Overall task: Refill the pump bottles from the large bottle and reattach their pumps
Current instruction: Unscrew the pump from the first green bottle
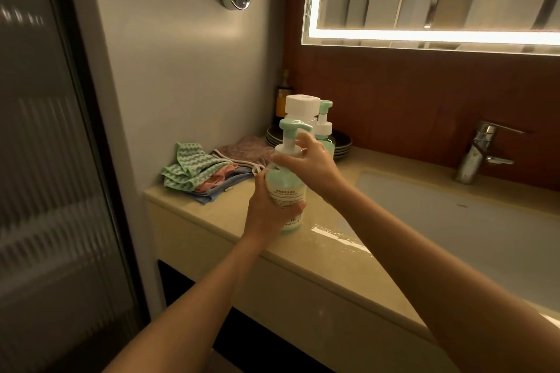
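Note:
A light green pump bottle (286, 188) with a white label stands upright on the beige counter (212, 218). My left hand (266, 209) wraps around its body from the left. My right hand (309, 157) grips the white collar of its green pump (292, 130) at the bottle's neck. Behind it stands the large bottle (301, 107) with a wide white cap, mostly hidden by the pump. A second green pump bottle (325, 127) with its pump fitted stands just right of the large bottle.
Folded cloths (197, 174) lie at the counter's left end, a stack of dark plates (342, 142) sits by the back wall. The white sink basin (454, 221) and chrome faucet (478, 151) are to the right. The counter is wet (339, 236) near the bottle.

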